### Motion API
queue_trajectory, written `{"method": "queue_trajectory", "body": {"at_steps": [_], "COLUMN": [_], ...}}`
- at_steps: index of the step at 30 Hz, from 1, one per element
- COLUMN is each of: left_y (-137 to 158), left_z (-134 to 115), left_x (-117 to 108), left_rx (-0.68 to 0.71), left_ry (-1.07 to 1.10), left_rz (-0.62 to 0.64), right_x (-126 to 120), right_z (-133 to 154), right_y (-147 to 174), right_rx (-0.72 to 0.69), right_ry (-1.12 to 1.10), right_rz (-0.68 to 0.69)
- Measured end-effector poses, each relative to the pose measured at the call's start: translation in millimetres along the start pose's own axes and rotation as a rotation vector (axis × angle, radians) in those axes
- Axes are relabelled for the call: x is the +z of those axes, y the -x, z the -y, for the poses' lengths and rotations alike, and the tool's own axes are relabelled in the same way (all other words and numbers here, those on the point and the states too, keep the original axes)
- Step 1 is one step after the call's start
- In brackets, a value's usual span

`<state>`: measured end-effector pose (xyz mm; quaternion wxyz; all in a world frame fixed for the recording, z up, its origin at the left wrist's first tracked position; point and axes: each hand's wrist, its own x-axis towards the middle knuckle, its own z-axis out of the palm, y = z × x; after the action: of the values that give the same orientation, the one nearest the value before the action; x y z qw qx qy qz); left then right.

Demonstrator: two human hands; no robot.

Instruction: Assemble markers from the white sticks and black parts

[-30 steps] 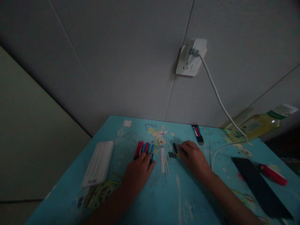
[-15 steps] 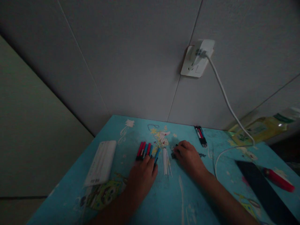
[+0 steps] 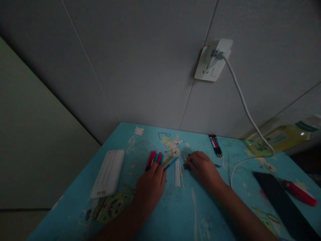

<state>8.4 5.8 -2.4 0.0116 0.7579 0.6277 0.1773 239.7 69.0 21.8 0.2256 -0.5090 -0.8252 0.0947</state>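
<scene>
At lower centre, the left hand [image 3: 150,182] half-curls over slim red and blue pens [image 3: 159,158], the right hand [image 3: 202,168] at small black pieces [image 3: 186,166]; grips unclear.

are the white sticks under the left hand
No, the white sticks lie on the blue table, in the gap between the left hand and the right hand.

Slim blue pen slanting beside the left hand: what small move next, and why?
Probably nudge the slim blue pen straight with the left hand: it slants toward the thin white sticks, whereas the neighbouring red and blue pens lie roughly side by side.
</scene>
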Motion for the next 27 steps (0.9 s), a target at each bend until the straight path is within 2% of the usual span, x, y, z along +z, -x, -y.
{"method": "queue_trajectory", "body": {"at_steps": [3,6,11,15,20,27], "left_y": [-2.2,0.5,10.3,12.8,15.6,22.0], "left_z": [2.9,1.6,-8.0,-10.1,-0.9,3.4], "left_x": [-3.2,-4.3,-2.6,-0.7,5.7,14.7], "left_rx": [0.037,0.151,0.225,0.237,0.204,0.190], "left_ry": [0.124,0.318,0.578,0.645,0.651,0.624], "left_rz": [-0.027,-0.003,0.069,0.042,0.007,0.039], "right_x": [-9.7,-16.3,-19.8,-20.1,-13.0,-6.9], "right_z": [5.5,9.7,8.3,9.4,19.4,22.2], "right_y": [12.3,29.9,53.3,60.2,60.1,61.6], "right_rx": [0.083,0.233,0.389,0.413,0.401,0.463], "right_ry": [-0.249,-0.461,-0.645,-0.676,-0.729,-0.829], "right_rz": [-0.066,-0.132,-0.229,-0.238,-0.169,-0.260]}}
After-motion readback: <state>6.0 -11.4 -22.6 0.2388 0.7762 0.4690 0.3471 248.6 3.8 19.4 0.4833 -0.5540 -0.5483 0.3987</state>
